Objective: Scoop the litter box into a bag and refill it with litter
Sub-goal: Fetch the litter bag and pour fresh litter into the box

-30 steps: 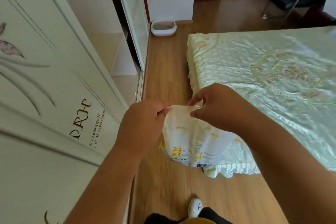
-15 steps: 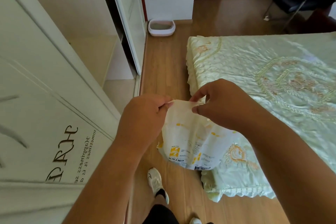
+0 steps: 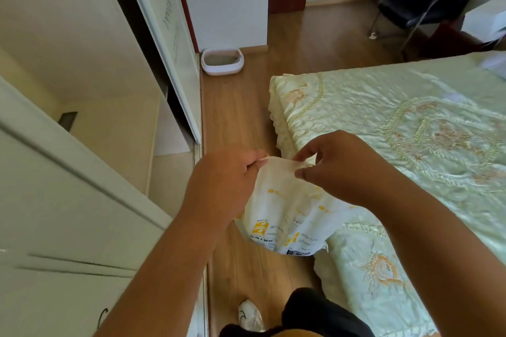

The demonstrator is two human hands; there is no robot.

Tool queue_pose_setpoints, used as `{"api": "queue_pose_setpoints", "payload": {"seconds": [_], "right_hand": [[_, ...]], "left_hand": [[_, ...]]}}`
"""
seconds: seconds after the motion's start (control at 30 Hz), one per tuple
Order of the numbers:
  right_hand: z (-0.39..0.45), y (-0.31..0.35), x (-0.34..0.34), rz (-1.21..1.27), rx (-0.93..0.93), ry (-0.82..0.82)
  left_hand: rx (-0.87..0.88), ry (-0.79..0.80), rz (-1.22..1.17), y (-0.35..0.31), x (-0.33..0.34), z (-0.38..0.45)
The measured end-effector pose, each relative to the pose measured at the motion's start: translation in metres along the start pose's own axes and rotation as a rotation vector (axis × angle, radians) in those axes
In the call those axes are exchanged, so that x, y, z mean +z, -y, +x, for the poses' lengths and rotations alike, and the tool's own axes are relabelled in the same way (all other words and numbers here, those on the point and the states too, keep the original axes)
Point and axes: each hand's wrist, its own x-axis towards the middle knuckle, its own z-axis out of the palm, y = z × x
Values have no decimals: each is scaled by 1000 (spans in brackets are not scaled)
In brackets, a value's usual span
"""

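White crinkled bag (image 3: 290, 216) with yellow print hanging over the floor beside the bed (image 3: 397, 123), your left hand (image 3: 219, 186) and right hand (image 3: 339, 167) pinching its top edge, litter box (image 3: 222, 61) far ahead by the wall.

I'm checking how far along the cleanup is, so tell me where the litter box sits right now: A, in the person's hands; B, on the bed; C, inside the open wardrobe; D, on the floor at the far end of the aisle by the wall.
D: the litter box rests on the wooden floor against the far wall, while the left hand and right hand pinch a bag.
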Motion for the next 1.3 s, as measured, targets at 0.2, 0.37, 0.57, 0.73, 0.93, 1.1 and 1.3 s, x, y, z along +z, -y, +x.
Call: {"api": "queue_pose_setpoints", "payload": {"seconds": [0.2, 0.37, 0.57, 0.73, 0.93, 1.1, 1.3], "right_hand": [[74, 25, -7, 37, -45, -18], [154, 35, -17, 29, -109, -16], [252, 35, -28, 25, -176, 64], [320, 34, -47, -44, -209, 154], [394, 40, -70, -68, -210, 184], [463, 44, -85, -73, -177, 136], [551, 57, -91, -82, -101, 101]], "left_hand": [[-3, -55, 16, 27, -18, 68], [-53, -82, 39, 42, -22, 132], [-187, -94, 69, 58, -13, 213], [-242, -122, 64, 63, -3, 277], [-273, -127, 36, 77, 4, 351], [-243, -90, 16, 98, 11, 421], [-185, -53, -5, 140, 14, 514]]}}
